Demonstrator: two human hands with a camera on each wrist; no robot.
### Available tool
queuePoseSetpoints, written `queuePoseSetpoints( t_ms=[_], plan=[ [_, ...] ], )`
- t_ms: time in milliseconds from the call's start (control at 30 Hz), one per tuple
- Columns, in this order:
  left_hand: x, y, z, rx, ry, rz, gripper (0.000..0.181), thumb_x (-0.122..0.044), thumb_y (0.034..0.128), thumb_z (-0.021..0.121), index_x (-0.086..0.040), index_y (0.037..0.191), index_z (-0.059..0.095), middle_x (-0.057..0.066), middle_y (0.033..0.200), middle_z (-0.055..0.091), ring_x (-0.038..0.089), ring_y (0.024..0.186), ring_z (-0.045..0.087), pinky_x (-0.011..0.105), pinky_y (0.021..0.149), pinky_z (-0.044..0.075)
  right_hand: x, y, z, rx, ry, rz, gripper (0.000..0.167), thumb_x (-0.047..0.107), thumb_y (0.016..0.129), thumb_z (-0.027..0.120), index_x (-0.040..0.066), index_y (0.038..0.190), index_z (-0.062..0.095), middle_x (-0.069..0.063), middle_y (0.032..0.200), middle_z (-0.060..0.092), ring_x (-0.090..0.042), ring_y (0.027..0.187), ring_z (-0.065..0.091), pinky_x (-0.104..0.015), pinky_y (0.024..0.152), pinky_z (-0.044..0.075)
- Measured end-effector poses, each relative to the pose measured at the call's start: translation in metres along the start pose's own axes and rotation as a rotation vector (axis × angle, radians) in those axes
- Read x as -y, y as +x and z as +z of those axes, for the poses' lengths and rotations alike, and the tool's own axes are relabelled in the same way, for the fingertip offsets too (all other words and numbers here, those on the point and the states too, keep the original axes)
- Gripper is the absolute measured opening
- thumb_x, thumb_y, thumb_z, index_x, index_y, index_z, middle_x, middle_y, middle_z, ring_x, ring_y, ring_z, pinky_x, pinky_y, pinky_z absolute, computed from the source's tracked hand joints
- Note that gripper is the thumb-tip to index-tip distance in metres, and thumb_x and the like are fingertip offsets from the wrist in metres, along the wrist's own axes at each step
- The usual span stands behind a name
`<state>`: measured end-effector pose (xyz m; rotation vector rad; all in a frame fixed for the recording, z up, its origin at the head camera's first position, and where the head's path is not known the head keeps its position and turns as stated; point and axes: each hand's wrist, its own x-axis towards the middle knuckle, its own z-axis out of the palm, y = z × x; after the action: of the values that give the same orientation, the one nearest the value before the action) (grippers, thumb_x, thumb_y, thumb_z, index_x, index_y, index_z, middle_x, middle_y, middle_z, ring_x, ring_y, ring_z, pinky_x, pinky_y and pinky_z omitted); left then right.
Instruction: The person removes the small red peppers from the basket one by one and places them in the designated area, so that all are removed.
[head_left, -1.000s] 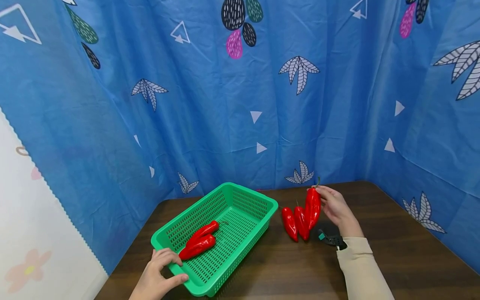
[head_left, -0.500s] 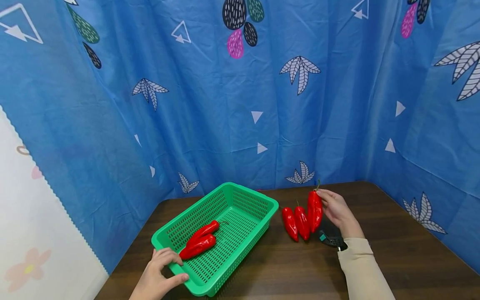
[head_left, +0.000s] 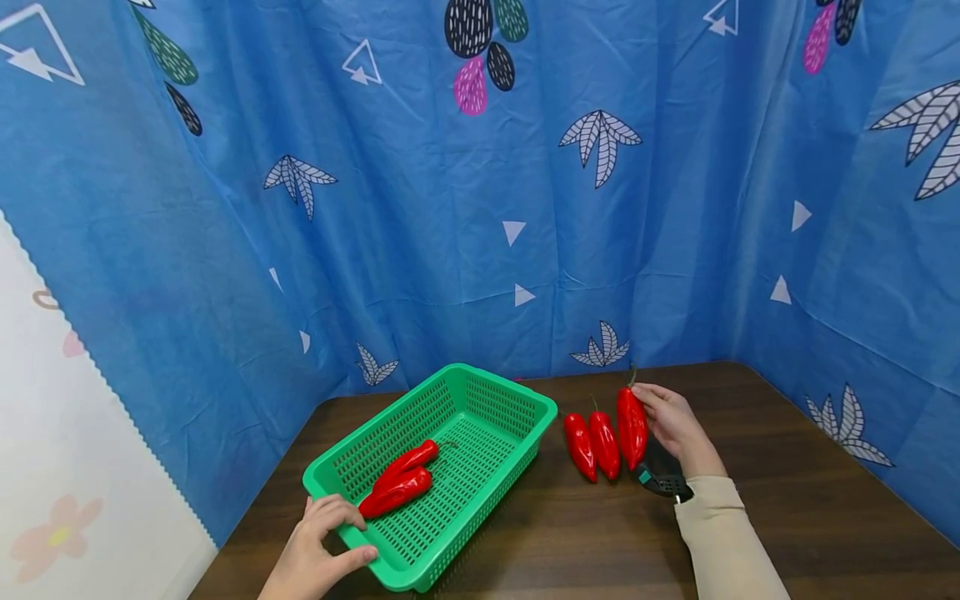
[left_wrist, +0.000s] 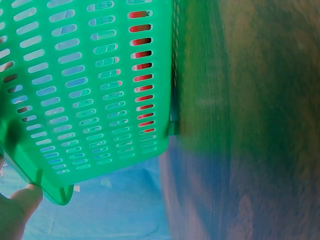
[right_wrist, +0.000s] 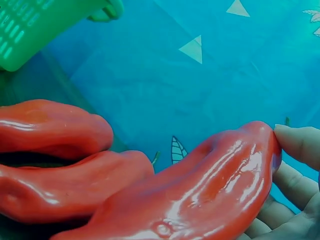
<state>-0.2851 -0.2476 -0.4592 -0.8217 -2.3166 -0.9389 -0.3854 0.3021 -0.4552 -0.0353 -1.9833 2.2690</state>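
One pepper [head_left: 632, 429] is pinched near its stem [head_left: 632, 376] in my right hand [head_left: 675, 422], beside two more peppers [head_left: 580, 448] on the table [head_left: 570, 550]. Being glossy, it likely needs firm pressure; my left hand [head_left: 313, 542] grips the basket [head_left: 475, 521].

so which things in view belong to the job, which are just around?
Job, likely:
green basket
two peppers inside
pinched pepper in the right grip
two loose peppers beside the basket

Just around:
table
blue curtain
white flowered sheet
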Motion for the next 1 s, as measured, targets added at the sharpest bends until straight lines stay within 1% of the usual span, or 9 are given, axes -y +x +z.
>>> queuePoseSetpoints(
  t_ms=[67, 167, 233, 367, 400, 600, 800, 933, 1000],
  plan=[
    [0.0, 0.0, 0.0, 0.007, -0.032, -0.026, 0.03, -0.012, 0.0694, 0.09, -0.023, 0.085, 0.066, -0.018, 0.086, 0.06, 0.002, 0.088, 0.05, 0.044, 0.092, 0.03, -0.001, 0.0, 0.0, -0.006, -0.005, 0.011, 0.065, 0.032, 0.103, 0.057, -0.007, 0.149, 0.035, 0.02, 0.093, 0.067, 0.002, 0.089, 0.065, -0.015, 0.082, 0.058],
    [-0.001, 0.0, -0.001, 0.013, -0.079, -0.057, 0.029, -0.011, 0.0703, 0.089, -0.022, 0.085, 0.067, -0.016, 0.086, 0.059, 0.002, 0.089, 0.05, 0.064, 0.092, 0.026, -0.001, 0.0, -0.001, -0.004, -0.012, 0.023, 0.064, 0.033, 0.103, 0.057, -0.006, 0.149, 0.036, 0.02, 0.093, 0.066, 0.002, 0.089, 0.065, -0.015, 0.082, 0.058],
    [-0.001, 0.0, -0.001, 0.013, -0.093, -0.063, 0.028, -0.011, 0.0705, 0.089, -0.022, 0.085, 0.067, -0.016, 0.087, 0.06, 0.002, 0.089, 0.05, 0.073, 0.093, 0.025, -0.002, 0.0, 0.0, -0.012, -0.017, 0.034, 0.063, 0.033, 0.103, 0.056, -0.006, 0.149, 0.036, 0.019, 0.092, 0.066, 0.002, 0.088, 0.065, -0.015, 0.082, 0.058],
    [-0.001, 0.0, 0.0, 0.009, -0.098, -0.061, 0.029, -0.011, 0.0703, 0.089, -0.022, 0.085, 0.067, -0.015, 0.087, 0.059, 0.002, 0.089, 0.05, 0.081, 0.093, 0.021, -0.005, 0.001, -0.001, -0.026, -0.05, 0.062, 0.065, 0.033, 0.104, 0.054, -0.005, 0.151, 0.032, 0.02, 0.093, 0.064, 0.002, 0.088, 0.063, -0.013, 0.081, 0.057],
    [-0.002, 0.0, 0.0, 0.008, -0.098, -0.06, 0.029, -0.011, 0.0701, 0.089, -0.021, 0.085, 0.067, -0.015, 0.087, 0.059, 0.002, 0.089, 0.05, 0.082, 0.092, 0.02, -0.006, 0.001, -0.001, -0.029, -0.056, 0.068, 0.065, 0.033, 0.104, 0.054, -0.005, 0.152, 0.032, 0.02, 0.093, 0.063, 0.002, 0.088, 0.063, -0.012, 0.081, 0.057],
    [-0.002, 0.0, 0.0, 0.007, -0.087, -0.052, 0.03, -0.01, 0.0695, 0.089, -0.022, 0.084, 0.067, -0.016, 0.086, 0.059, 0.002, 0.089, 0.049, 0.071, 0.091, 0.025, -0.011, 0.004, -0.002, -0.04, -0.077, 0.1, 0.068, 0.036, 0.103, 0.056, -0.004, 0.152, 0.032, 0.02, 0.094, 0.062, 0.002, 0.088, 0.061, -0.012, 0.08, 0.056],
    [-0.001, 0.0, 0.0, 0.006, -0.096, -0.056, 0.029, -0.01, 0.0697, 0.089, -0.021, 0.085, 0.067, -0.015, 0.086, 0.059, 0.002, 0.089, 0.05, 0.078, 0.092, 0.021, -0.016, 0.007, -0.002, -0.053, -0.085, 0.121, 0.067, 0.035, 0.103, 0.056, -0.003, 0.152, 0.033, 0.019, 0.093, 0.062, -0.001, 0.088, 0.06, -0.013, 0.078, 0.056],
    [-0.001, 0.0, 0.001, 0.005, -0.077, -0.039, 0.03, -0.01, 0.069, 0.09, -0.021, 0.085, 0.067, -0.016, 0.086, 0.059, 0.002, 0.088, 0.049, 0.066, 0.091, 0.027, -0.018, 0.008, -0.002, -0.064, -0.094, 0.126, 0.066, 0.035, 0.103, 0.055, -0.004, 0.152, 0.033, 0.017, 0.096, 0.062, -0.002, 0.089, 0.06, -0.013, 0.078, 0.056],
    [-0.001, 0.001, 0.0, 0.006, -0.077, -0.037, 0.03, -0.009, 0.0691, 0.09, -0.021, 0.085, 0.067, -0.016, 0.086, 0.059, 0.003, 0.088, 0.049, 0.066, 0.091, 0.027, -0.02, 0.009, -0.002, -0.073, -0.105, 0.135, 0.065, 0.036, 0.103, 0.055, -0.002, 0.152, 0.034, 0.014, 0.101, 0.062, -0.003, 0.091, 0.059, -0.014, 0.078, 0.056]
  ],
)
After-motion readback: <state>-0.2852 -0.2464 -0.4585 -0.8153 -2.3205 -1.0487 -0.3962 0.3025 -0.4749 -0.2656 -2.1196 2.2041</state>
